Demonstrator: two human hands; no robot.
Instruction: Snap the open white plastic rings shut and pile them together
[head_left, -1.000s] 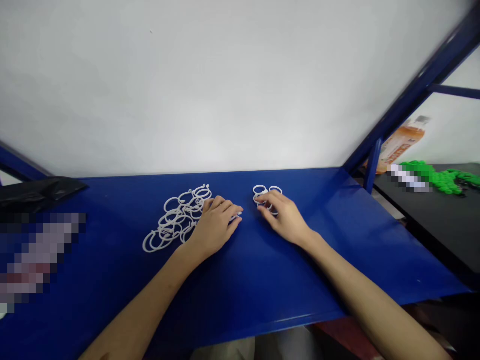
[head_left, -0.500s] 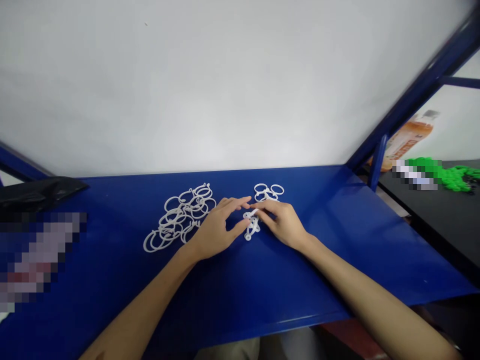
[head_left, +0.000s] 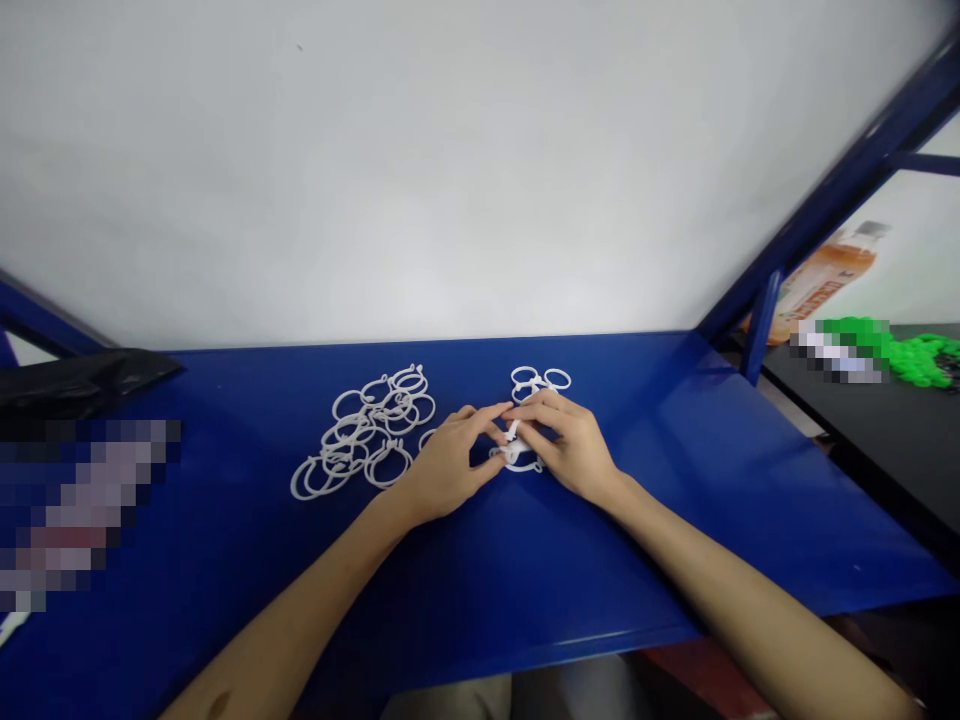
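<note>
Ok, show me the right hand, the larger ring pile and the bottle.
Right hand (head_left: 576,445), head view: back of the hand.
Larger ring pile (head_left: 373,411), head view: overlapping middle.
Bottle (head_left: 823,288), head view: label.

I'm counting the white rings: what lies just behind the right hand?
Beyond the right hand, part of a small group of white rings shows on the blue table. The hand covers the group's near side, so its full count cannot be told.

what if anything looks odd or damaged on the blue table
Nothing stands out: no spill or damage shows. The white rings heaped at left simply overlap on the blue table.
</note>
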